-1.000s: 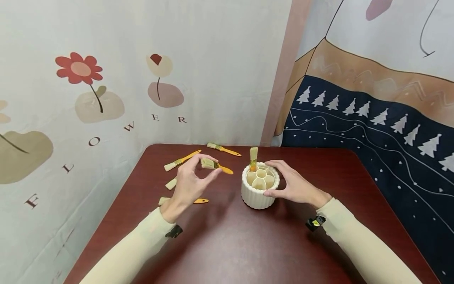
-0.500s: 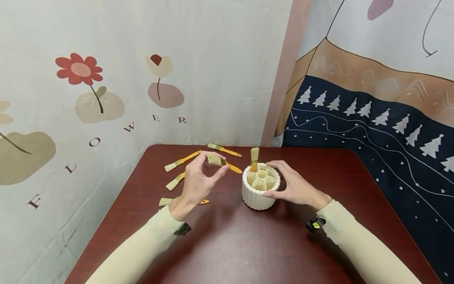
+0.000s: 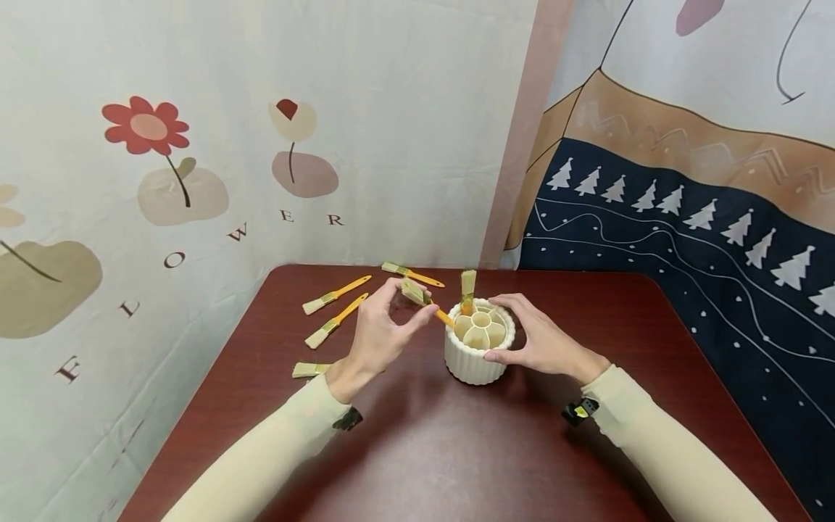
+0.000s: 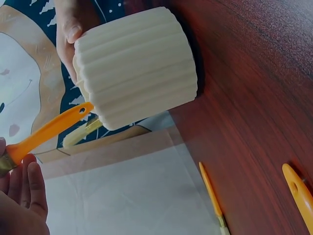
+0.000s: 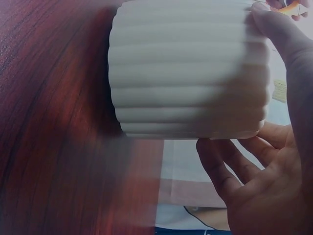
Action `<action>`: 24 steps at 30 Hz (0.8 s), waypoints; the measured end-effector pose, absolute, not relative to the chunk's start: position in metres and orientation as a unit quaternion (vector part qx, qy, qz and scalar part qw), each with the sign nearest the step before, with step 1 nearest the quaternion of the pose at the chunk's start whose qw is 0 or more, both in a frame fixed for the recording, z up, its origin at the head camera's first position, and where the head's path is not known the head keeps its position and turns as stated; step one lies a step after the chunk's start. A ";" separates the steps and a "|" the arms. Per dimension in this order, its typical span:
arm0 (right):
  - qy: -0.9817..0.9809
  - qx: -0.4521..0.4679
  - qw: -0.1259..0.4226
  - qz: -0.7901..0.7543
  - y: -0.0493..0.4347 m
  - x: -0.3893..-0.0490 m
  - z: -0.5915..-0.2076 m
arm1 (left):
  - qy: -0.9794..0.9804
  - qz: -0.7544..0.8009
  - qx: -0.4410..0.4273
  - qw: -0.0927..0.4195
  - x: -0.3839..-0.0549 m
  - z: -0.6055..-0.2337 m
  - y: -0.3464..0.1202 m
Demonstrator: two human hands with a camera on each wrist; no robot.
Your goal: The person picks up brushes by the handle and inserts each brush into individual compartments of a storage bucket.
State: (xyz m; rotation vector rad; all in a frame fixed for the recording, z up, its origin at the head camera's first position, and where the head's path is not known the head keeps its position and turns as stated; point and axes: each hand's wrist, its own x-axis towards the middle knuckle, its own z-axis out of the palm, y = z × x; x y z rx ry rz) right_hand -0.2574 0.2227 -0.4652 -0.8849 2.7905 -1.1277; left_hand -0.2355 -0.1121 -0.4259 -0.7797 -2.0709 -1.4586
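My left hand (image 3: 381, 337) pinches a paintbrush (image 3: 445, 317) near its metal band, bristles up and the orange handle slanting down to the right. The handle's tip is at the left rim of a white ribbed pot (image 3: 475, 366); whether it touches cannot be told. Inside, the pot is split into petal-shaped compartments round a central ring. Another paintbrush (image 3: 467, 286) stands bristles up in a back-left compartment. With thumb and fingers on opposite sides of the rim, my right hand (image 3: 548, 341) holds the pot from the right; the right wrist view shows the fingers (image 5: 215, 169) against its wall.
Several more paintbrushes lie on the dark red table (image 3: 417, 449): one at the back (image 3: 414, 275), two at the left, the upper brush (image 3: 335, 295) and lower brush (image 3: 335, 322), and a nearer brush (image 3: 309, 370) partly behind my left wrist. Printed cloth hangs behind.
My left hand has moved right with its paintbrush, from beside the pot to its rim, and the handle has tipped downward. My right hand and the pot have stayed put.
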 end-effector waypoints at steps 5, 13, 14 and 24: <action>0.890 -0.283 0.004 -0.358 0.223 -0.257 -0.465 | -0.759 -0.532 -0.292 0.236 -0.238 -0.430 -0.106; 0.888 -0.286 0.003 -0.360 0.223 -0.257 -0.464 | -0.770 -0.535 -0.285 0.199 -0.240 -0.437 -0.093; 0.888 -0.287 0.002 -0.359 0.224 -0.257 -0.464 | -0.772 -0.535 -0.283 0.193 -0.240 -0.438 -0.092; 0.887 -0.294 -0.006 -0.357 0.224 -0.258 -0.466 | -0.786 -0.522 -0.282 0.173 -0.243 -0.448 -0.080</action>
